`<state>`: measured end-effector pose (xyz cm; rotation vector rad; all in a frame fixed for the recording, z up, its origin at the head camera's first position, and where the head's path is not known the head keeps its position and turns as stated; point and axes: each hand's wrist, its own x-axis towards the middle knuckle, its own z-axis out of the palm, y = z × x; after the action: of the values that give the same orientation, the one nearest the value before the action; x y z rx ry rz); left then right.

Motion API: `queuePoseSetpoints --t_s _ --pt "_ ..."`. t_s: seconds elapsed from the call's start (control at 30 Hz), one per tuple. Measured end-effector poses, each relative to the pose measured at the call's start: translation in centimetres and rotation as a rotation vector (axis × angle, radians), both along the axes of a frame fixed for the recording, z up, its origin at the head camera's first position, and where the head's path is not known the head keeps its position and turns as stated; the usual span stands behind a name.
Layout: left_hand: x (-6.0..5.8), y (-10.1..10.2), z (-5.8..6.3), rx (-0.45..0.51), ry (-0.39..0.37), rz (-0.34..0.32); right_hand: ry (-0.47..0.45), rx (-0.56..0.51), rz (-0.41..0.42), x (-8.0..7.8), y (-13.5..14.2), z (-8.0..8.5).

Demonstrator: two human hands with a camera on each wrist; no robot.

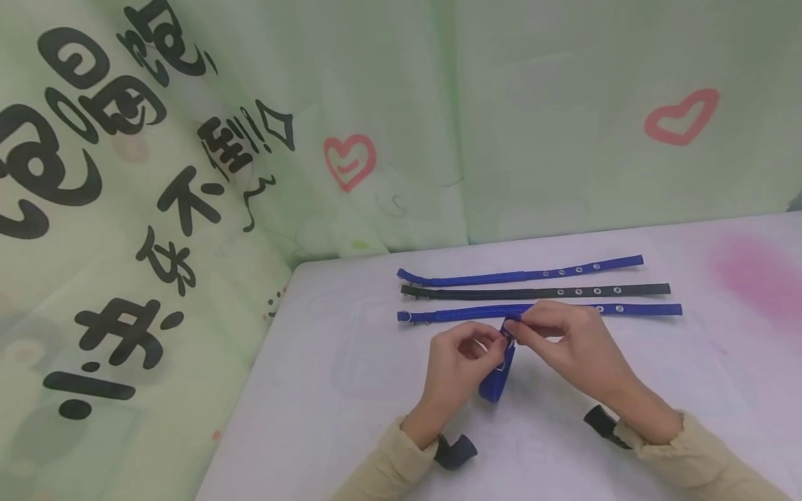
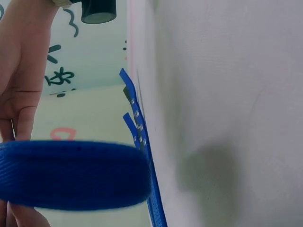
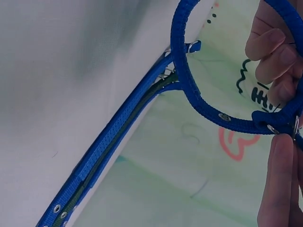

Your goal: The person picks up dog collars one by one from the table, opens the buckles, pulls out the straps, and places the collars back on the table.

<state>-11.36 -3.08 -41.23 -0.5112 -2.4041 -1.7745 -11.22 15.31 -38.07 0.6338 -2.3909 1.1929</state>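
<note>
A blue collar (image 1: 495,386) with metal eyelets and a buckle is bent into a loop, held above the table. My left hand (image 1: 460,365) pinches it at the buckle end between thumb and fingers. From the other side my right hand (image 1: 579,344) pinches the strap's upper end with thumb and index finger. In the right wrist view the collar (image 3: 182,71) forms a round loop, its strap overlapping at the metal buckle (image 3: 296,127). The left wrist view has the collar's padded band (image 2: 75,175) close to the camera, covering part of a hand.
Behind the hands lie three straight collars side by side: a far blue collar (image 1: 476,280), a black collar (image 1: 489,293) and a near blue collar (image 1: 464,313). The white table (image 1: 351,390) ends at a green curtain (image 1: 532,153) with lettering and hearts.
</note>
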Motion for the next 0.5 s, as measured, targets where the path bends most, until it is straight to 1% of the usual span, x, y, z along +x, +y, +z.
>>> queuePoseSetpoints --t_s 0.13,0.27,0.37,0.5 --pt "-0.01 -0.02 -0.04 -0.011 0.008 0.012 -0.015 -0.024 -0.002 0.02 -0.10 -0.19" --pt "-0.07 -0.05 -0.07 -0.027 0.039 -0.003 -0.043 -0.042 -0.008 -0.13 -0.14 -0.30" --pt "-0.11 -0.08 -0.08 -0.035 0.036 -0.019 -0.101 -0.065 -0.001 -0.22 -0.09 -0.33" --pt "-0.14 -0.14 -0.01 -0.030 0.001 -0.040 -0.193 -0.091 0.013 -0.27 0.03 -0.24"
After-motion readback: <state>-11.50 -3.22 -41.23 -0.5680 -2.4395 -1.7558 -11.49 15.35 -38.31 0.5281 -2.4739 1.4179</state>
